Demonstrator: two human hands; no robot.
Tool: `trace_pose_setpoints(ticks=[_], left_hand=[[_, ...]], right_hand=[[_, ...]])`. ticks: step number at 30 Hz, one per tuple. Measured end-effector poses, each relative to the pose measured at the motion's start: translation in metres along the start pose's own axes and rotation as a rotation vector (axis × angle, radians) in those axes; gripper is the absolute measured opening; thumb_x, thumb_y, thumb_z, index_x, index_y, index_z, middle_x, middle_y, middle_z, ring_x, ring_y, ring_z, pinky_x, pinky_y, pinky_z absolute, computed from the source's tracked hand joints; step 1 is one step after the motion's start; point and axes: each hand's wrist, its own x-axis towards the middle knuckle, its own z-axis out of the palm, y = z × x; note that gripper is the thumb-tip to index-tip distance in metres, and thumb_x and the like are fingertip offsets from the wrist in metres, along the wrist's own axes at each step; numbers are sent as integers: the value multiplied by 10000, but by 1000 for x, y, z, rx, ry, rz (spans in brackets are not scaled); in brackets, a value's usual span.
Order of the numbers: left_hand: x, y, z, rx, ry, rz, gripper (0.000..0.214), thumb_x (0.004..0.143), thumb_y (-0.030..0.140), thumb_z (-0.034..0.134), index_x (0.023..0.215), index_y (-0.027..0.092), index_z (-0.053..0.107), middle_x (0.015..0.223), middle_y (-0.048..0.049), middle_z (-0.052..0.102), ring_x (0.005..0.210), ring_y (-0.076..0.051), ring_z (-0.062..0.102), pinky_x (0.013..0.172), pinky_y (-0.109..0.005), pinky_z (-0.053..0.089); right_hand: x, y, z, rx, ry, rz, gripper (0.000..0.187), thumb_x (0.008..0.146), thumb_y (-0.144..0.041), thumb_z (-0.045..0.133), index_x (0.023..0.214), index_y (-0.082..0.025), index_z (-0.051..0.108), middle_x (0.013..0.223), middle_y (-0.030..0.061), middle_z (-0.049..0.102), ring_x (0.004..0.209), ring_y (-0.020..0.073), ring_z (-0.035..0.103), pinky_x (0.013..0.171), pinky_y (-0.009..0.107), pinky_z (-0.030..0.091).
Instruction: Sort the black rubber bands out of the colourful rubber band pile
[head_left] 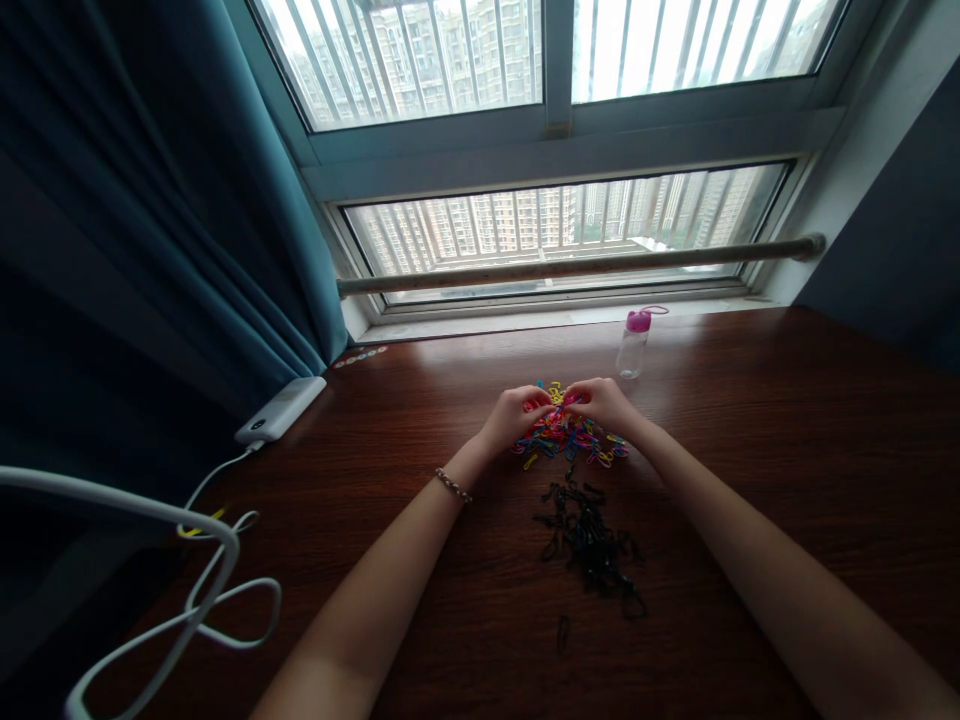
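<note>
My left hand [514, 416] and my right hand [602, 403] meet over a heap of small loop-shaped clips [561, 436] in red, pink, yellow, blue and green. Both have fingers bent into a pinch, fingertips close together. Pink shows at the fingertips of my right hand, apparently a pink clip. What my left fingers hold blends into the red and pink pieces, so I cannot make it out. Nearer to me, between my forearms, lies a pile of black loop-shaped clips [592, 540]. One black clip [563, 633] rests apart from that pile, closer still.
A clear bottle [633, 352] with a pink lid stands behind my right hand on the brown wooden table [757, 430]. At left, a white power bank [281, 410] has a looping white cable [225, 560]. Blue curtain [277, 200] and a barred window border the table.
</note>
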Motion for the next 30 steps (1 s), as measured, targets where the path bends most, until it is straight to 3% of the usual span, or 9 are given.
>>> trace_pose_setpoints(ticks=[7, 21, 26, 30], left_hand=[[-3, -9, 11, -40, 1, -57, 213, 771, 327, 561, 761, 132, 647, 699, -23, 630, 634, -114, 535, 594, -207, 413], [-2, -11, 3, 24, 39, -142, 301, 820, 359, 455, 730, 122, 617, 659, -11, 595, 615, -105, 499, 569, -190, 388], [-2, -12, 3, 61, 56, -135, 283, 823, 342, 456, 721, 127, 609, 651, -9, 595, 605, -101, 501, 572, -192, 387], [-2, -9, 3, 45, 30, -114, 240, 808, 328, 494, 760, 130, 619, 708, -21, 618, 647, -112, 525, 601, -201, 404]], right_hand=[[-2, 1, 4, -30, -19, -15, 129, 674, -241, 638, 761, -174, 707, 667, 10, 673, 585, 123, 578, 540, 193, 403], [0, 12, -1, -166, 70, 58, 147, 663, -197, 597, 755, -185, 711, 631, 10, 656, 590, 135, 573, 579, 217, 416], [0, 13, -5, -176, 118, 45, 152, 656, -162, 601, 763, -191, 705, 812, 39, 665, 703, 158, 599, 684, 250, 448], [-3, 1, -1, -120, 56, -112, 224, 664, -258, 666, 885, -232, 690, 1004, 48, 636, 902, 193, 579, 817, 298, 422]])
